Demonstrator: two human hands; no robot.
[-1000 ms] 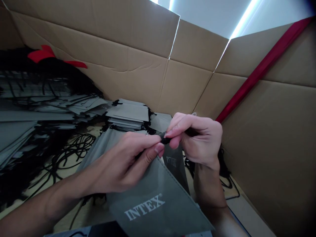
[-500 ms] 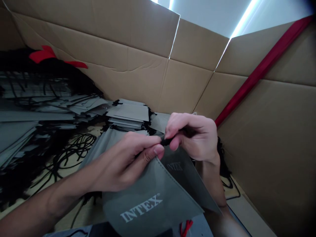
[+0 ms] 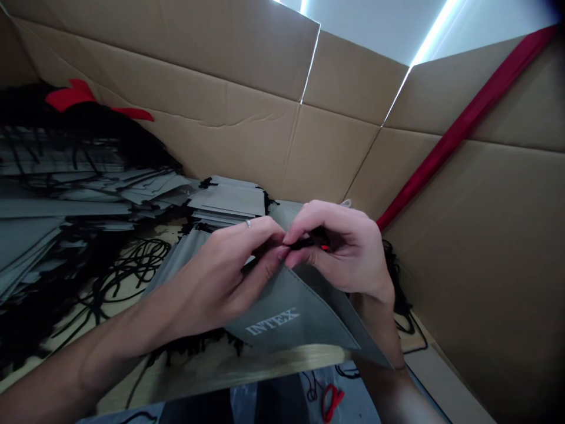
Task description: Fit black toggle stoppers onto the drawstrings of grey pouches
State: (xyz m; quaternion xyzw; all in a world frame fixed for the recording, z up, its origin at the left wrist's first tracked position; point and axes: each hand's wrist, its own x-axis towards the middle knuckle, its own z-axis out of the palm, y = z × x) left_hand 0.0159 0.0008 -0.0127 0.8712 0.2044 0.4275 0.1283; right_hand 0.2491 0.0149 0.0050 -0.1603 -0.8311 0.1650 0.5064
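Note:
In front of me hangs a grey fabric bag [image 3: 282, 324] printed "INTEX", its stitched edge slanting down to the right. My left hand [image 3: 241, 265] is closed, thumb and forefinger pinching the bag's upper corner. Fingertip to fingertip with it, my right hand [image 3: 342, 244] pinches a short piece of black cord [image 3: 302, 242] at that corner. A small red-orange bit [image 3: 325, 248] shows inside the curl of my right fingers; what it belongs to is hidden. The cord's far end is also out of sight.
Stacked grey bags [image 3: 229, 197] with black cords stand behind my hands, and larger heaps [image 3: 88, 206] lie left. Loose black cords [image 3: 132, 265] coil on the table. Cardboard walls [image 3: 247, 106] enclose the back and right. A red looped item [image 3: 332, 400] lies below the table edge.
The bag's lower part has swung up and right, uncovering the table edge. My fingertips have come closer together, and less black cord shows between them. A red-orange bit now shows in my right hand.

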